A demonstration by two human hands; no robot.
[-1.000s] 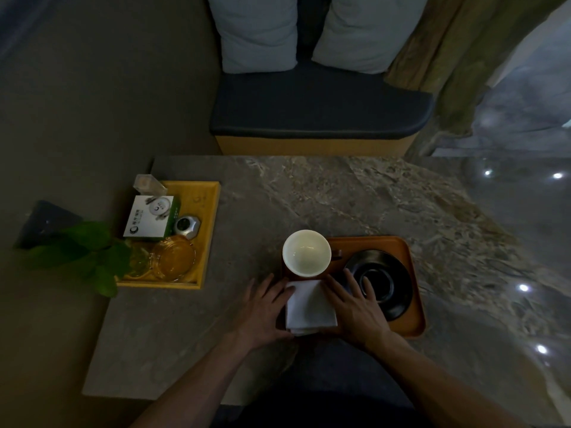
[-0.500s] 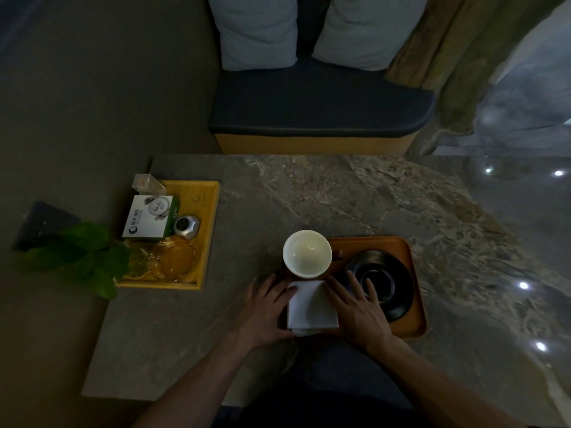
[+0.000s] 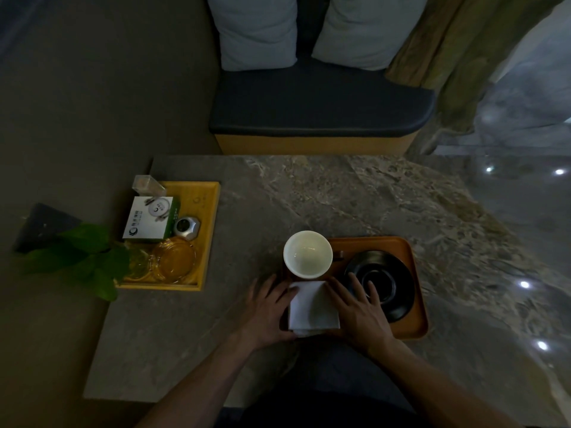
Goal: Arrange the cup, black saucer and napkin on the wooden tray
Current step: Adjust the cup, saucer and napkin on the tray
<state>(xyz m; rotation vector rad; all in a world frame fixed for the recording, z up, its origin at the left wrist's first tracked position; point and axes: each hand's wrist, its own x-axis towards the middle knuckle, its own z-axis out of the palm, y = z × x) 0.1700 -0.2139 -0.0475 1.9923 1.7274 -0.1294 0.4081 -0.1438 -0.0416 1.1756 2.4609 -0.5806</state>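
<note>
Both our hands are flat on the wooden tray [image 3: 415,307], fingers spread, one on each side of the napkin [image 3: 312,305]. Left hand [image 3: 266,310] rests palm down along the napkin's left edge, index finger touching its top left corner, thumb at the near left corner. Right hand [image 3: 360,313] lies palm down along the right edge, with its fingertips reaching onto the rim of the black saucer [image 3: 387,284]. Neither hand is gripping anything; they just press or steady the napkin from the sides.

Napkin is white, folded square, sitting in the near left part of the tray. Its near edge looks like it overhangs the tray rim slightly, but light is dim, so we can't confirm.

The cup [image 3: 307,254] is white, upright, empty, at the far left corner of the tray, just behind the napkin and touching or nearly touching it. Saucer fills the right half of the tray, lying flat, beside the cup.

Tray sits on the desk [image 3: 340,196], near our edge. At the left end of the desk there's a yellow tray [image 3: 208,236] holding a white and green box [image 3: 150,219], a small silver object [image 3: 187,228] and a glass dish [image 3: 174,264]. Green leaves [image 3: 89,257] overlap its left corner.
</note>
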